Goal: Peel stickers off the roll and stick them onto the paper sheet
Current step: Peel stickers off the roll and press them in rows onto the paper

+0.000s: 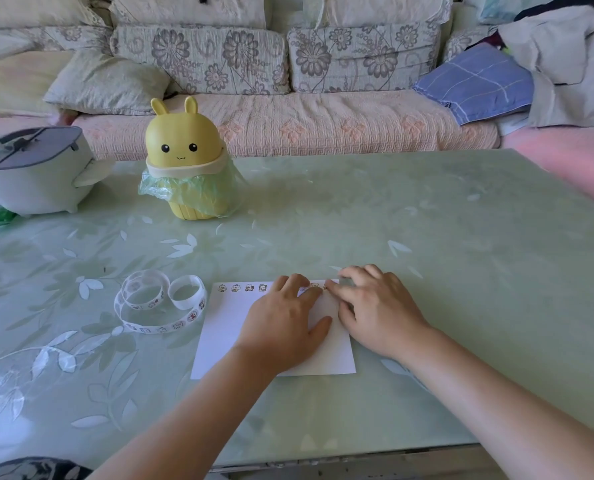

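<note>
The white rectangular paper sheet [226, 327] lies flat on the near middle of the pale green, leaf-patterned glass table [427, 237]. A row of small cartoon stickers [241, 288] runs along its far edge. The left hand [285, 323] lies palm down on the sheet, fingers reaching up to that row. The right hand [378, 306] rests at the sheet's far right corner, fingers stretched out and fingertips down on the paper by the last sticker there; neither hand grips anything.

Just left of the sheet, the white sticker roll [160, 303] sprawls in loose loops. Farther back stand a yellow rabbit-eared bin with a green plastic liner [184, 157] and a grey lidded appliance [36, 171]. Behind the table is a floral-cushioned sofa [323, 123] with a folded blue checked cloth [479, 81].
</note>
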